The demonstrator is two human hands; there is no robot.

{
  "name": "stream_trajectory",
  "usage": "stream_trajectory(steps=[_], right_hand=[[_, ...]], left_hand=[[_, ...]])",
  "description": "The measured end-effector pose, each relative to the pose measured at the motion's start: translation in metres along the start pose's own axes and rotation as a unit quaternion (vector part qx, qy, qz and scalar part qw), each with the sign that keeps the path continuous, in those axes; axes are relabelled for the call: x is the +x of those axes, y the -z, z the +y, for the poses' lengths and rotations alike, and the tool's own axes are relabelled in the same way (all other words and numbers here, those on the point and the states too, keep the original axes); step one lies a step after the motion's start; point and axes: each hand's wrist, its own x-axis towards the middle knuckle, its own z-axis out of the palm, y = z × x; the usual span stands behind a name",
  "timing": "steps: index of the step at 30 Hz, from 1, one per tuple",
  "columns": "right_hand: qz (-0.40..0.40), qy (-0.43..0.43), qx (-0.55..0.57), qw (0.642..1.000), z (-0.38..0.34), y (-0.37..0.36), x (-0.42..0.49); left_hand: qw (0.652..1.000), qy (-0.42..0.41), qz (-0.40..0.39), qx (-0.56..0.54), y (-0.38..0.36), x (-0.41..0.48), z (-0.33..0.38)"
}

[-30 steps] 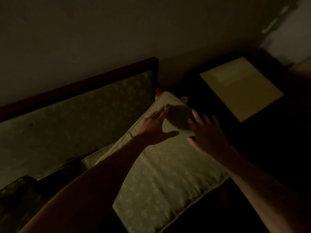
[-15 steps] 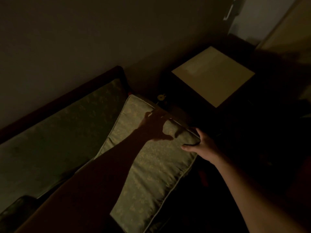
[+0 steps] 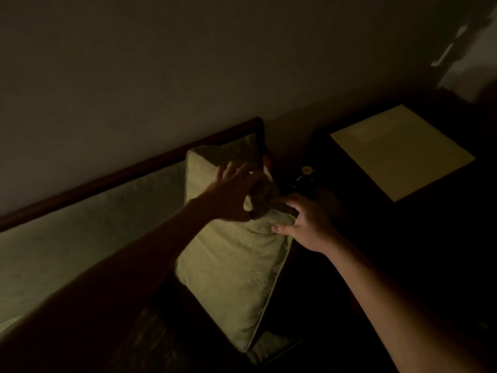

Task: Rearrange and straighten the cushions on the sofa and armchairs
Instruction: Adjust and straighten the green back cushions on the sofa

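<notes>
In dim light, a pale green patterned cushion (image 3: 231,265) stands tilted at the right end of the sofa, leaning toward its backrest (image 3: 94,232). My right hand (image 3: 304,222) pinches the cushion's upper right corner, which is bunched under the fingers. My left hand (image 3: 234,192) lies with spread fingers against the cushion's top edge, touching it without closing on it. The dark wooden rail (image 3: 134,170) runs along the top of the backrest.
A dark side table with a pale square top (image 3: 400,152) stands right of the sofa, with a small round object (image 3: 307,170) on the dark surface between them. A plain wall rises behind. A dark cushion (image 3: 150,343) lies at the bottom.
The cushion has been raised more upright toward the backrest. My right hand now grips its crumpled corner, and my left hand has moved up to the top edge.
</notes>
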Motion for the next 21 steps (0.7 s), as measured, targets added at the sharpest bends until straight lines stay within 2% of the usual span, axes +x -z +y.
stream_trajectory(steps=[3,7,11,15,18,21], right_hand=[[-0.056,0.088,-0.060,0.993,-0.046,-0.018,0.004],[-0.059,0.141,-0.054,0.987,-0.105,-0.054,-0.001],[-0.053,0.042,0.048,0.997,-0.123,-0.098,-0.011],[-0.077,-0.043,0.031,0.996,-0.128,-0.125,-0.013],[-0.092,-0.053,0.017,0.994,-0.134,-0.137,-0.014],[-0.064,-0.033,0.010,0.997,-0.152,-0.141,-0.014]], left_hand=[[0.999,-0.009,-0.053,-0.006,0.023,-0.049,-0.018],[0.994,0.062,-0.055,-0.064,0.040,-0.109,-0.047],[0.987,0.131,0.000,-0.096,0.031,-0.160,-0.079],[0.981,0.143,0.044,-0.120,0.024,-0.187,-0.094],[0.977,0.155,0.056,-0.134,0.025,-0.198,-0.102],[0.963,0.178,0.090,-0.182,0.031,-0.204,-0.106]])
